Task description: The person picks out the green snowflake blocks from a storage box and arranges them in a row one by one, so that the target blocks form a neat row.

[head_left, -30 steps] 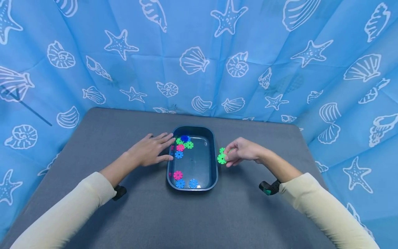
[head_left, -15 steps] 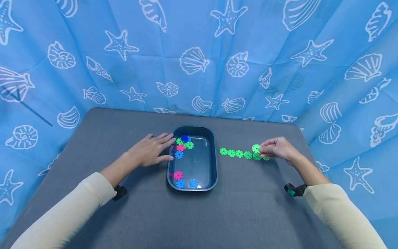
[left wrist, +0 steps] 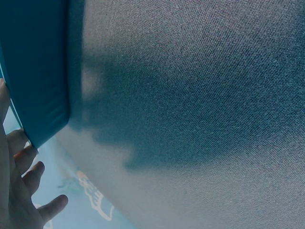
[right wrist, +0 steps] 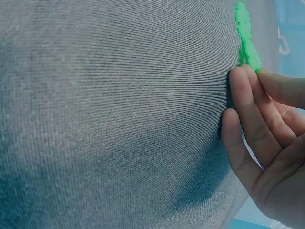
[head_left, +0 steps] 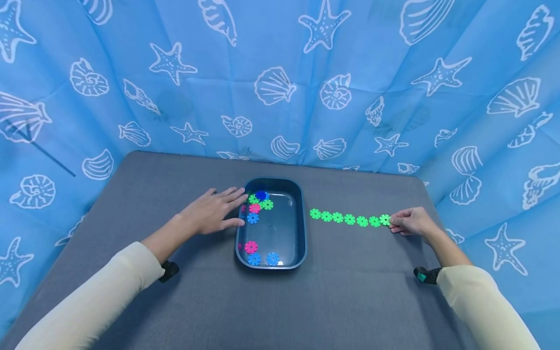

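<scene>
Between thumb and fingers my right hand point(head_left: 411, 221) pinches a green notched plastic disc point(head_left: 385, 219) at the right end of a row of green discs point(head_left: 337, 217) lying on the grey table. The right wrist view has this disc point(right wrist: 252, 58) at the fingertips, close to the cloth. With fingers spread, my left hand point(head_left: 217, 212) rests on the left rim of a dark blue tray point(head_left: 304, 233). Inside the tray lie pink discs point(head_left: 251, 247), blue discs point(head_left: 272, 258) and green discs point(head_left: 267, 204), mostly along its left side.
A grey cloth covers the table point(head_left: 280, 311). Behind it hangs a blue curtain point(head_left: 280, 126) with white shell and starfish prints. Dark wrist-worn devices show below both wrists, the right one point(head_left: 426, 275) near the table's right side.
My right hand has carried the green disc from beside the tray to the right and lowered it at the row's end. The left hand has stayed on the tray's rim.
</scene>
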A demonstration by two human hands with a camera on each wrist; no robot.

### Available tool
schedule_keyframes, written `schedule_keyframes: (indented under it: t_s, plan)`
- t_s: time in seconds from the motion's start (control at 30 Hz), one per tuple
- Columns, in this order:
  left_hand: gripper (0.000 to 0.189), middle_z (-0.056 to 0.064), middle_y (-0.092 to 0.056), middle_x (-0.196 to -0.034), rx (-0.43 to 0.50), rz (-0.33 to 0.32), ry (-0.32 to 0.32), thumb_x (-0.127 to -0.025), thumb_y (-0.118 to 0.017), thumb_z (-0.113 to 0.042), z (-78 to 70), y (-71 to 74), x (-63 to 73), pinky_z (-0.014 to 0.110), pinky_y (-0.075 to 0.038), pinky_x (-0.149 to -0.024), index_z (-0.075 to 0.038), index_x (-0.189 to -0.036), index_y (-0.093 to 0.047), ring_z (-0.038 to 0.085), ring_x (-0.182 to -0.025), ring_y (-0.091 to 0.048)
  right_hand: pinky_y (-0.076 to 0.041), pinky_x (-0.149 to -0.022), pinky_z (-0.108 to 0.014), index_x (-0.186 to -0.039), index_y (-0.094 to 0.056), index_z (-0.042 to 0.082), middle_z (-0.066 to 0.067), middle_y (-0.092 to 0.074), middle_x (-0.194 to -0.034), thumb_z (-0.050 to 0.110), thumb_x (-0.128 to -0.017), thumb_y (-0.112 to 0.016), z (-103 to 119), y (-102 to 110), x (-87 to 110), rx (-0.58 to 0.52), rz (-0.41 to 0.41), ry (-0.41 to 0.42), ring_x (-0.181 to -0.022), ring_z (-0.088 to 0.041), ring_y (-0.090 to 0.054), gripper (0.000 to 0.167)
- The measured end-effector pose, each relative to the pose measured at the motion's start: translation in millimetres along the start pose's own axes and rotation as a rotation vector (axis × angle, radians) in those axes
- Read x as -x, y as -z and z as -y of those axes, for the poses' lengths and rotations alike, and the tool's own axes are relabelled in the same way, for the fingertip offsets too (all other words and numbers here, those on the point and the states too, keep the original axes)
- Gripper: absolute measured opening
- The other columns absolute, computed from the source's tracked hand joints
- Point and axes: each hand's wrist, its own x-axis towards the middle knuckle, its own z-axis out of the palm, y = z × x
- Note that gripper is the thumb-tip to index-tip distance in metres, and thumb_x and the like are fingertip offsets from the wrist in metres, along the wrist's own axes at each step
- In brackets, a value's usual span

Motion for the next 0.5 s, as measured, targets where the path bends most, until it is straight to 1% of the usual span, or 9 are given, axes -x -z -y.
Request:
schedule_keyframes:
  t_s: [0.17,0.37,0.43,0.5]
  plan:
    - [0.08,0.01,-0.028,-0.162,-0.003,0.002,0.001,-0.095,-0.051,-0.063,0.4,-0.5,-0.4,0.066,-0.028,-0.11,-0.015,-0.157,-0.033,0.034,-0.147,-0.028,-0.06,-0.067,-0.034,-0.112,-0.063,-0.018,-0.009,-0.074,-0.08,0.009,-0.1,-0.058,-3.9,-3.6,1.1,0.05,-0.032,0.004,-0.071,-0.014,-0.072,0.03]
    - [0.08,0.01,-0.028,-0.162,-0.001,-0.004,-0.002,-0.095,-0.051,-0.063,0.9,-1.1,-0.8,0.066,-0.028,-0.11,-0.015,-0.157,-0.033,0.033,-0.147,-0.029,-0.059,-0.062,-0.034,-0.102,-0.067,-0.014,-0.008,-0.073,-0.076,0.007,-0.098,-0.06,-3.1,-6.7,0.6,0.123,-0.075,0.002,-0.067,-0.015,-0.07,0.023]
    - [0.08,0.01,-0.028,-0.162,0.0,-0.004,-0.004,-0.096,-0.051,-0.063,1.0,-1.3,-1.1,0.066,-0.028,-0.11,-0.015,-0.157,-0.033,0.033,-0.147,-0.029,-0.058,-0.06,-0.034,-0.097,-0.068,-0.013,-0.006,-0.071,-0.072,0.006,-0.097,-0.059,-0.7,-7.2,1.1,0.163,-0.085,-0.003,-0.064,-0.015,-0.069,0.02]
    - [0.08,0.01,-0.028,-0.162,0.0,-0.002,-0.003,-0.096,-0.051,-0.063,1.2,-1.3,-1.2,0.066,-0.028,-0.11,-0.015,-0.156,-0.033,0.033,-0.147,-0.029,-0.056,-0.056,-0.034,-0.09,-0.069,-0.01,-0.004,-0.069,-0.066,0.004,-0.095,-0.058,4.2,-8.0,2.3,0.228,-0.105,-0.002,-0.06,-0.015,-0.066,0.019]
